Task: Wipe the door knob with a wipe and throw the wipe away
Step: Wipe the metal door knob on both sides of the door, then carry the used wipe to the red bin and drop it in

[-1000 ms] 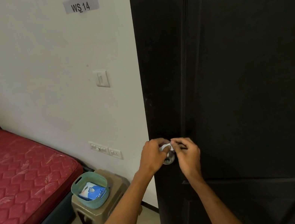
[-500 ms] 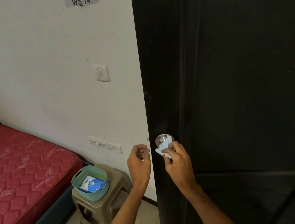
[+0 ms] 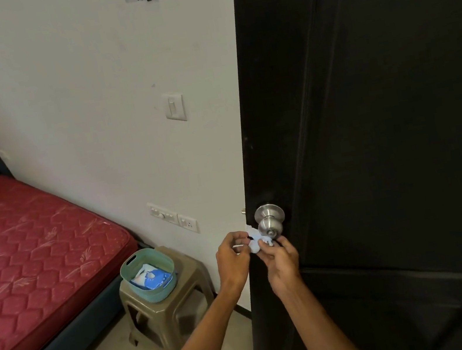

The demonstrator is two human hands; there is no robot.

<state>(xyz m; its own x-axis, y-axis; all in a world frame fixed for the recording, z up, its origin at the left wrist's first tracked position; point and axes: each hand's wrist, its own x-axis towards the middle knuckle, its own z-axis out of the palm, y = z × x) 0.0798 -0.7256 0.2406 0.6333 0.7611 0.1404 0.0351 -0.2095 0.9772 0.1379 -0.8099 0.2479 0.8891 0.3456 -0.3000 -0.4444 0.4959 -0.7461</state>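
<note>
A silver round door knob (image 3: 269, 220) sticks out from the edge of a dark door (image 3: 368, 119). Just below and left of the knob is a crumpled white wipe (image 3: 254, 240). My right hand (image 3: 280, 260) pinches the wipe from below, right under the knob. My left hand (image 3: 233, 256) has its fingers curled and its fingertips on the wipe's left end. Both forearms reach up from the bottom of the view.
A teal basket (image 3: 148, 274) holding a blue and white wipe packet (image 3: 149, 277) sits on a beige plastic stool (image 3: 167, 309) by the wall. A red mattress (image 3: 27, 251) lies to the left. A light switch (image 3: 174, 107) and sockets (image 3: 172, 217) are on the white wall.
Both hands came off the knob, which now shows fully. The wipe dropped below the knob in my right hand, and my left hand came back to take its left end.
</note>
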